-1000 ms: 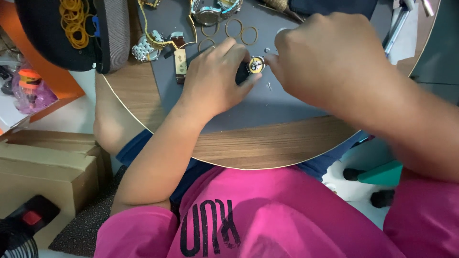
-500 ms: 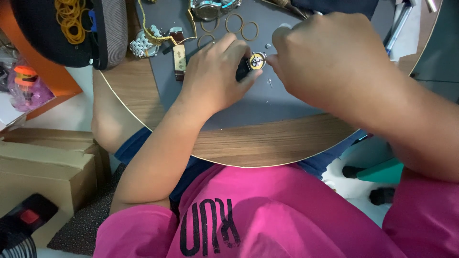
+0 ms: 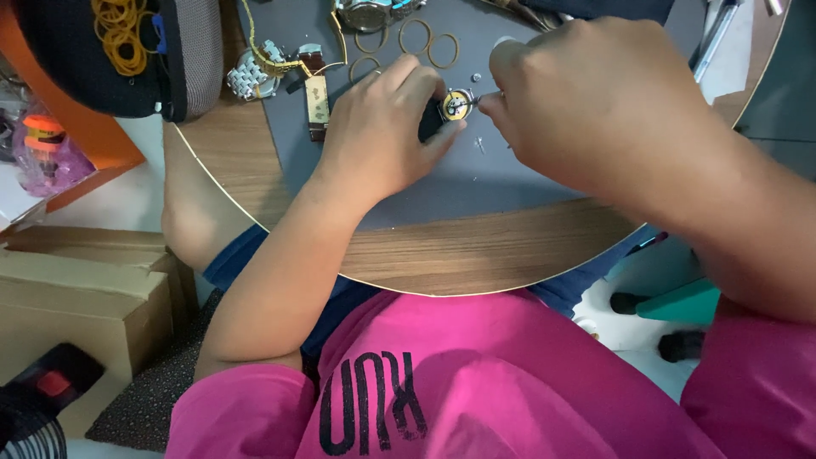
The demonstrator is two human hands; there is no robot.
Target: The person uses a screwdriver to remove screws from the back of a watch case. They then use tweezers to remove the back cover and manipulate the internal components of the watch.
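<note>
Two hands at a small round gold-coloured watch movement (image 3: 456, 104) on a grey mat (image 3: 476, 183).

Left hand (image 3: 382, 136) curled over the movement's left side, fingertips pinching its rim and pressing it to the mat. Right hand (image 3: 595, 102) clenched just right of it, fingers pinched on a thin metal tool (image 3: 473, 100) whose tip meets the movement's face; most of the tool hidden inside the fist. Mat lies on a round wooden surface (image 3: 476, 255). Above the hands, well apart: three thin brass-coloured rings (image 3: 416, 38), a steel watch case (image 3: 365, 13), a metal link bracelet (image 3: 251, 72), a brown strap piece (image 3: 316, 106). Far left, a black pouch (image 3: 102, 68) holding yellow rubber bands (image 3: 119, 34). Cardboard boxes (image 3: 76, 289) on the floor, lower left.
</note>
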